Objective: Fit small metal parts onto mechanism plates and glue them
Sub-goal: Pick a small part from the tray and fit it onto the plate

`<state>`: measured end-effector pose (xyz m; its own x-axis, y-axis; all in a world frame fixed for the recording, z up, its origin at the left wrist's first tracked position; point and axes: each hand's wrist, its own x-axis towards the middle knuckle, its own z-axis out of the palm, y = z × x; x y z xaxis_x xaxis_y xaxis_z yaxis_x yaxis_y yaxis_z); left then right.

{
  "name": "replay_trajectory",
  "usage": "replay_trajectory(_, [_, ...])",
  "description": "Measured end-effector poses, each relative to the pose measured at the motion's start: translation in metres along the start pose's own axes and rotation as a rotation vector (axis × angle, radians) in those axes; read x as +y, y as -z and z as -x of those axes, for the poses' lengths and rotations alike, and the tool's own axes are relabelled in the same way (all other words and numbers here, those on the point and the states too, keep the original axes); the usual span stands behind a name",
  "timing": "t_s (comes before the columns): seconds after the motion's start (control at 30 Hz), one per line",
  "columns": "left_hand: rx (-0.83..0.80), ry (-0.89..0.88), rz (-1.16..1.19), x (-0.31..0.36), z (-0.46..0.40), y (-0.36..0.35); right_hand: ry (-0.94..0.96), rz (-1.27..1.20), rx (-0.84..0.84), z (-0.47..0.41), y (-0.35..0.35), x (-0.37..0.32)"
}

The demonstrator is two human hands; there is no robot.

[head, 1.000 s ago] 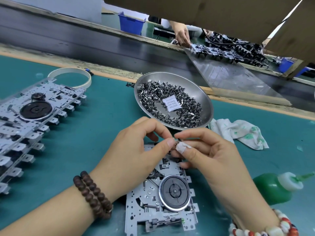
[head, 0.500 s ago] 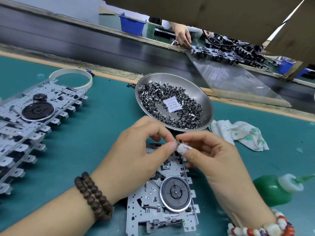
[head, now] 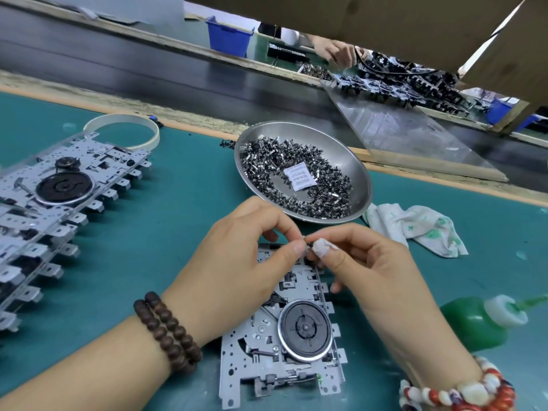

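A grey mechanism plate with a black round wheel lies on the green mat under my hands. My left hand and my right hand meet fingertip to fingertip over the plate's far edge. Together they pinch one small metal part, mostly hidden by the fingers. My right thumb wears a white tape wrap. A steel bowl heaped with small metal parts sits just beyond the hands. A green glue bottle lies on its side at the right.
A stack of mechanism plates fills the left of the mat, with a tape ring behind it. A stained cloth lies right of the bowl. Beyond the mat runs a dark conveyor; another person's hand works across it.
Both hands stay pinched together over the plate's far edge, with only slight finger movement. The other person's hand across the conveyor has shifted a little.
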<state>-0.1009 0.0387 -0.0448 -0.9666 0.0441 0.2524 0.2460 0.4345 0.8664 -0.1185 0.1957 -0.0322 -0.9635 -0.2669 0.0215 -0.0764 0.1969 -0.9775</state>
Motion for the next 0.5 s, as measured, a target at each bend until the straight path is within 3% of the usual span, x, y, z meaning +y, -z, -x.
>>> replay_trajectory(0.27, [-0.017, 0.024, -0.106, -0.0037, 0.0003, -0.0011, -0.128, -0.023, 0.021, 0.003, 0.0028, 0.0058])
replay_trajectory(0.5, [-0.026, 0.028, -0.131, -0.0048, 0.0011, -0.002, -0.133, -0.007, 0.013, 0.0044, 0.0021, 0.007])
